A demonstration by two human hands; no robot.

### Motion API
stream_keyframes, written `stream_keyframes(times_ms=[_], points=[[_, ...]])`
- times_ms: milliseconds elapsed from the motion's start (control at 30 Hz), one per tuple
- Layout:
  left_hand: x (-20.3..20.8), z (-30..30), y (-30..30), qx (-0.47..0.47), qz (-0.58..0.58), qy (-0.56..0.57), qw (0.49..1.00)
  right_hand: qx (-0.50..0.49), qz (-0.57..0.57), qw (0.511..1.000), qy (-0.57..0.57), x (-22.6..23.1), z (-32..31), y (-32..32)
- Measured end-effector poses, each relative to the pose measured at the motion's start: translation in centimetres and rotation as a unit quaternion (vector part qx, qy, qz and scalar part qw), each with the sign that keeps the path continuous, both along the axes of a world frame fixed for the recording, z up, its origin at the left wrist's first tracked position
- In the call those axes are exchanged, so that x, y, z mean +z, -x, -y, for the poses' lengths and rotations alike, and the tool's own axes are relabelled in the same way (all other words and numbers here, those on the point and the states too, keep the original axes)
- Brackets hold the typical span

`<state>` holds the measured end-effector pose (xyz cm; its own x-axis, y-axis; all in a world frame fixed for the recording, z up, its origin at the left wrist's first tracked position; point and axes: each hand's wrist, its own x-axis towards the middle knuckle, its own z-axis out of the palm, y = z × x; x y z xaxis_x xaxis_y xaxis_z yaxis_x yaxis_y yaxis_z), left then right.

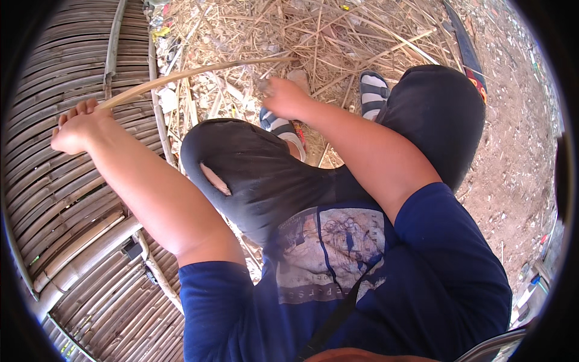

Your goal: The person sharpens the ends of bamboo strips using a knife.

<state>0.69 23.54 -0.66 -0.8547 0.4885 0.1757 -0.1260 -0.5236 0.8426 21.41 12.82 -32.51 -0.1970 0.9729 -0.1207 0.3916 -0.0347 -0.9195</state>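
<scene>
A long, pale bamboo strip [181, 75] arcs from the left toward the top middle. My left hand [81, 128] is stretched far out to the left, its fingers curled round the strip's near end. Below the strip's far part, my right hand [282, 98] is closed, with a small greyish thing blurred at its fingertips that I cannot make out. A tan rounded piece [298, 78] sits just beyond that hand. My sandalled feet, one of them in a striped sandal [374, 93], rest on the littered ground between my bent knees.
A slatted bamboo wall or platform [54, 181] runs along the left side. Bamboo shavings and split strips [338, 36] cover the ground ahead. A long dark curved object [463, 45] lies beyond my right knee, beside bare brown soil [512, 133].
</scene>
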Motion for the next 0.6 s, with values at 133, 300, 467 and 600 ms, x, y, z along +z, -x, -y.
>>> stream_keyframes(times_ms=[133, 300, 467, 600], points=[[0.0, 0.8, -0.2, -0.083, -0.038, -0.029, 0.995, 0.040, -0.079, 0.995, -0.039, 5.2, 0.8, 0.8], [0.1, 3.0, -1.8, -0.018, -0.045, 0.001, 0.999, -0.073, 0.003, 0.996, 0.045, -2.8, 1.8, 1.0], [-1.5, 4.6, 0.6, -0.016, -0.014, -0.006, 1.000, -0.073, -0.044, 0.984, 0.156, -6.3, 0.0, -0.1], [-1.3, 8.1, 0.4, -0.046, -0.012, -0.019, 0.999, -0.086, -0.259, 0.939, 0.212, 0.8, 1.2, -0.1]])
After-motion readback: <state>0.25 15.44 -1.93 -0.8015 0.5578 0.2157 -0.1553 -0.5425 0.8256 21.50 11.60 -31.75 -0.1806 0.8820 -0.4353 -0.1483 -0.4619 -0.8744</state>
